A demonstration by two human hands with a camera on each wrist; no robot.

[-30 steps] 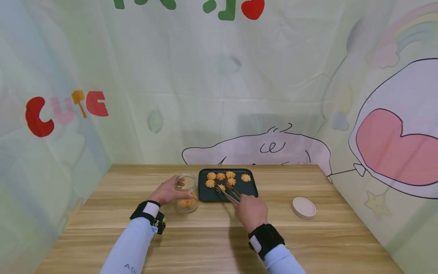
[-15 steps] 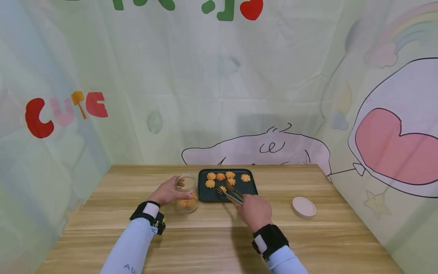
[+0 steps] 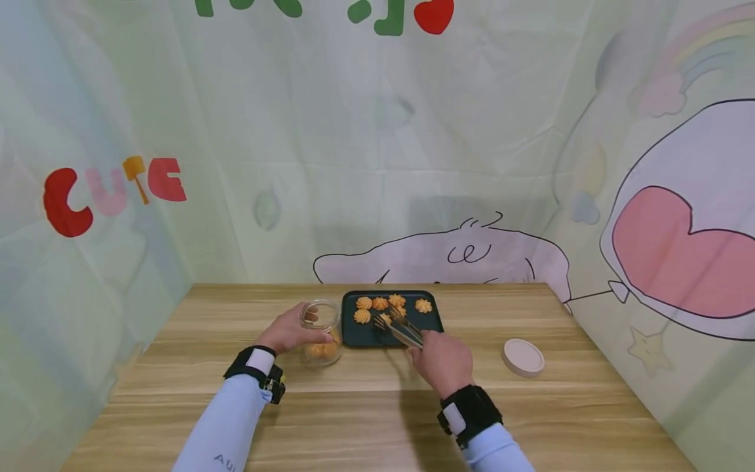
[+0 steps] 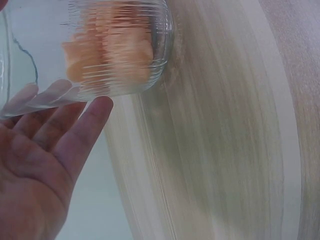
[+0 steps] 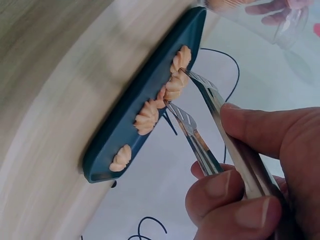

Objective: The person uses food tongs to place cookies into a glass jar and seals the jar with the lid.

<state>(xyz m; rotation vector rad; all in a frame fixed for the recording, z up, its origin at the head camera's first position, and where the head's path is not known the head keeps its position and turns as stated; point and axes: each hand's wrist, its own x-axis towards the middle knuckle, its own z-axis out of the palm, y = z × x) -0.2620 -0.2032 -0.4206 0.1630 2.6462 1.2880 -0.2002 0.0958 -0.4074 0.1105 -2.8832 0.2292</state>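
Right fingers (image 5: pixel 240 215) pinch tongs (image 5: pixel 247 162), left fingers (image 4: pixel 84 132) hold jar (image 3: pixel 321 327)

Just past the right fingers, cookies (image 3: pixel 386 319) sit on a tray (image 3: pixel 427 326) near the tongs' ends. Squeezing too hard might crumble one; squeezing too softly might drop it. If the left fingers slip, the jar could tip on the surface (image 3: pixel 330 419).

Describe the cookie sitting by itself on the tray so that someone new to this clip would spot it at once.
On the wooden table, find the dark tray near the back edge. Seen from the head camera, go to its right end. The cookie there has bare tray all round it, while the other cookies cluster to its left.
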